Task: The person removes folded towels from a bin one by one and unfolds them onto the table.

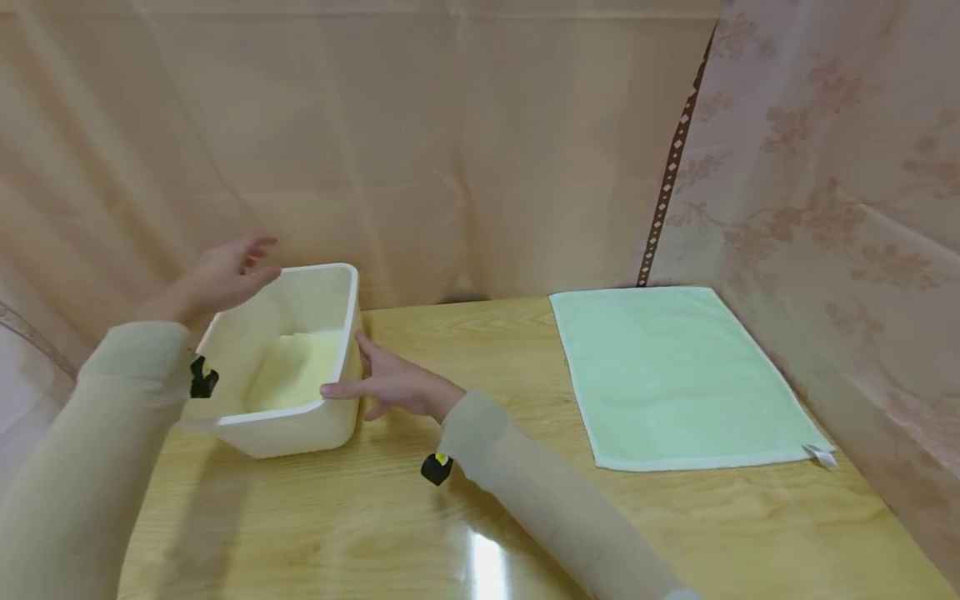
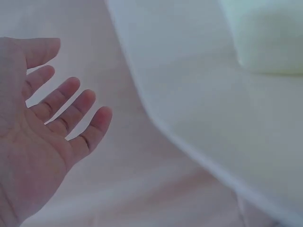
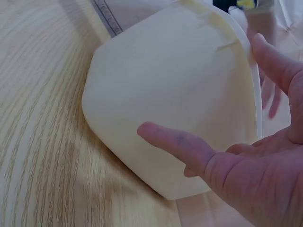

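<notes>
A white plastic basin stands on the left part of the wooden table. In its bottom lies a flat, pale yellow thing with a straight edge, its kind unclear. My left hand hovers by the basin's far left rim, fingers spread and loosely bent; the left wrist view shows the palm bare, apart from the rim. At the basin's right side is my right hand, its thumb at the rim and its other fingers along the outer wall. In the right wrist view one finger extends straight beside that wall.
A light green towel lies spread flat on the right of the table, a small white tag at its near right corner. Beige curtains hang behind the table, and a flowered curtain hangs along the right.
</notes>
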Tool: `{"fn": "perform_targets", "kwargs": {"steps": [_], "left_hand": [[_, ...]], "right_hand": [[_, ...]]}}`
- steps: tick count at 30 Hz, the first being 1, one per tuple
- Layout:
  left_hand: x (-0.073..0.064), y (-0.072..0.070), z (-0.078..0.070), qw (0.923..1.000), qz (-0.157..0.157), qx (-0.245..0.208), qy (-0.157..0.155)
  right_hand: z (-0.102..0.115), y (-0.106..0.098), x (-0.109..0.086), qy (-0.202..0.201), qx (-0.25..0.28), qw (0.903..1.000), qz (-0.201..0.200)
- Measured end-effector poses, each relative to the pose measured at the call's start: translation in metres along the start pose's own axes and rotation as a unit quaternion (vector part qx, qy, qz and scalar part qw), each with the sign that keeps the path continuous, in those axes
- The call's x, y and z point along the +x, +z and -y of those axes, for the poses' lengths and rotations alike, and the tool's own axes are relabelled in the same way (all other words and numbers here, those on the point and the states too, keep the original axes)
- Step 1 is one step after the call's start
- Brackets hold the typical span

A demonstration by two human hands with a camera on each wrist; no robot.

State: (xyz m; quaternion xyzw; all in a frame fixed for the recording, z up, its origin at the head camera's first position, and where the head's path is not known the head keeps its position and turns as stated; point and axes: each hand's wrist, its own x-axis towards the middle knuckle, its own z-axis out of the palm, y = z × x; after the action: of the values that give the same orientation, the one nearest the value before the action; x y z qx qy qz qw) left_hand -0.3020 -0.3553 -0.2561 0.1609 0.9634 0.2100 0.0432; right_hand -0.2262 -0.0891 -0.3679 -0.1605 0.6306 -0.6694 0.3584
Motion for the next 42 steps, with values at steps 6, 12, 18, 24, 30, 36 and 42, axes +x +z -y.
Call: {"fn": "perform_targets", "kwargs": {"steps": [6, 12, 18, 24, 30, 36, 42], "left_hand": [[0.020, 0.031, 0.011, 0.9986, 0.049, 0.022, -0.001], [0.021, 0.048, 0.013, 0.9924, 0.111, 0.053, -0.002], [0.021, 0.063, 0.019, 0.9852, 0.154, 0.074, -0.009], [0.034, 0.085, 0.038, 0.9830, 0.167, 0.076, -0.011], [0.035, 0.102, 0.040, 0.9610, 0.233, 0.059, -0.136], [0.025, 0.105, 0.017, 0.9501, 0.279, 0.058, -0.127], [0.031, 0.122, 0.039, 0.9665, 0.239, 0.054, -0.076]], "right_hand": [[-0.003, 0.001, -0.005, -0.002, -0.013, 0.9998, -0.014], [-0.004, 0.012, -0.002, -0.020, 0.029, 0.9994, -0.004], [-0.003, 0.020, -0.003, -0.022, 0.042, 0.9989, 0.003], [-0.005, 0.025, -0.012, -0.023, 0.053, 0.9983, -0.002], [-0.005, 0.027, -0.020, -0.019, 0.046, 0.9988, 0.003], [-0.007, 0.031, -0.020, -0.029, 0.052, 0.9982, 0.000], [-0.013, 0.036, -0.022, -0.057, 0.063, 0.9962, -0.018]]}}
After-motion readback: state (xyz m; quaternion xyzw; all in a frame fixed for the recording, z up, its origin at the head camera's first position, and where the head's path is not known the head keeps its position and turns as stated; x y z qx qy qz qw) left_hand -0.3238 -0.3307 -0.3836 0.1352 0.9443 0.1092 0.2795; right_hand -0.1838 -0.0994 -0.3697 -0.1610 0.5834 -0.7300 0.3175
